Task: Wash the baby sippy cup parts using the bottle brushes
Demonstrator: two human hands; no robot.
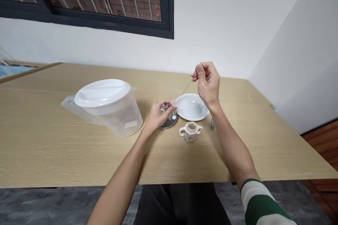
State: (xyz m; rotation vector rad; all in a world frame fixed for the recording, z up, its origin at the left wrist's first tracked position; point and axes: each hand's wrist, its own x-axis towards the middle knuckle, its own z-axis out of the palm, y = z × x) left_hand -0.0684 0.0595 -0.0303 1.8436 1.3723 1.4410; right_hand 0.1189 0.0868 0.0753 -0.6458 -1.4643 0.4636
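Between the fingertips of my left hand is a small, round, pale translucent piece; its exact kind is too small to tell. My right hand, raised higher, pinches the upper end of a thin wire-like stick. The stick slants down to the left, and its lower tip meets the round piece. Under my left hand lies a shiny metal plate with small white parts on it, partly covered by the fingers. Nearer to me stands an uncapped two-handled baby cup.
A white dish sits behind the cup. To the left stands a large translucent pitcher with a white lid. A small blue item is partly behind my right forearm. A thin bent white piece lies at the right.
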